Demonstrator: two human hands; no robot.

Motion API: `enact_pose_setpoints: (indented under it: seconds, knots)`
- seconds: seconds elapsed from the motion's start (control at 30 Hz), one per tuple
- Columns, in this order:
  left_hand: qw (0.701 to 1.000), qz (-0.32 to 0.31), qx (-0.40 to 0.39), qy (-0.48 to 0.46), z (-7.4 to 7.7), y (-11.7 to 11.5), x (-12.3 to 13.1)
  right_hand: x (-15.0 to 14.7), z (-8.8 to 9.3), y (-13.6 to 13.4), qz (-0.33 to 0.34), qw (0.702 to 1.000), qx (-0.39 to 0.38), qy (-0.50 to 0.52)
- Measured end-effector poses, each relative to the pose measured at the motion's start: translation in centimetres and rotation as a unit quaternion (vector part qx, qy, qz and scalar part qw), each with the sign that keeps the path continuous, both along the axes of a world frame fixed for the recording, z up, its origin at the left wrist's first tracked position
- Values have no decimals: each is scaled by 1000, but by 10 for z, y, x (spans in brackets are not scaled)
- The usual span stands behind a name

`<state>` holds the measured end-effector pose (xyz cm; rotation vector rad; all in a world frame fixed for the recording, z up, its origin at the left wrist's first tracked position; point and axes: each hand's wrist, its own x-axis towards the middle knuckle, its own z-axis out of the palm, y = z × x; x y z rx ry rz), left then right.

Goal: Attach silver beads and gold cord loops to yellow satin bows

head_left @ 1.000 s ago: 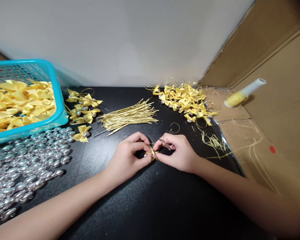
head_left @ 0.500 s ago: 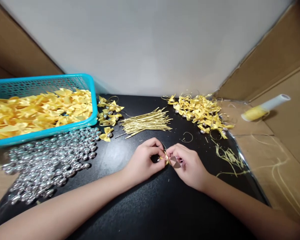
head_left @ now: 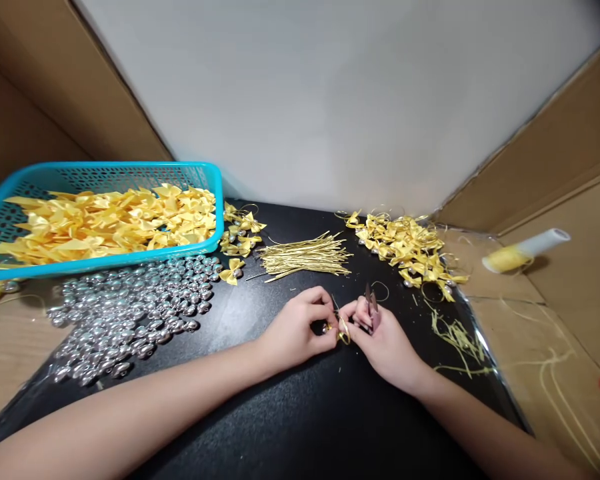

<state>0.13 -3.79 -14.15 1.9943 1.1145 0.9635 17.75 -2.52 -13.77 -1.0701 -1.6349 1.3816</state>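
Note:
My left hand [head_left: 305, 323] is closed in a pinch on a small yellow bow [head_left: 327, 327], mostly hidden by the fingers. From the pinch a gold cord loop [head_left: 345, 332] sticks out to the right. My right hand [head_left: 380, 337] is closed beside it, thumb and forefinger at the cord. Tucked in the same hand is a pair of small thread snips [head_left: 371, 303], blades pointing up and away. Just beyond the hands lies a bundle of gold cord pieces [head_left: 305, 257]. Silver beads [head_left: 140, 307] spread out to the left.
A blue basket [head_left: 219, 207] of yellow bows stands at the back left, with several beaded bows [head_left: 240, 233] beside it. More beaded bows [head_left: 405, 247] are heaped at the back right. Thread scraps [head_left: 457, 340] and a thread spool [head_left: 525, 250] lie right. Cardboard walls flank the black table [head_left: 260, 427].
The view has shifted, so the basket and beads appear farther right. The snip blades now point upward from my right hand. The gold loop shows more openly between my hands.

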Motion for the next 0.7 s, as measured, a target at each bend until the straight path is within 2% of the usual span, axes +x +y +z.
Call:
enact_pose_setpoints:
  seconds: [0.23, 0.5, 0.7]
  knots:
    - [1000, 4, -1, -7, 1, 0, -1, 2, -1, 3, -5, 1000, -4, -16]
    - [1000, 8, -13, -6, 0, -2, -1, -1, 3, 3, 0, 998, -57, 14]
    - [1000, 13, -18, -7, 7, 1, -2, -2, -1, 4, -12, 996, -79, 34]
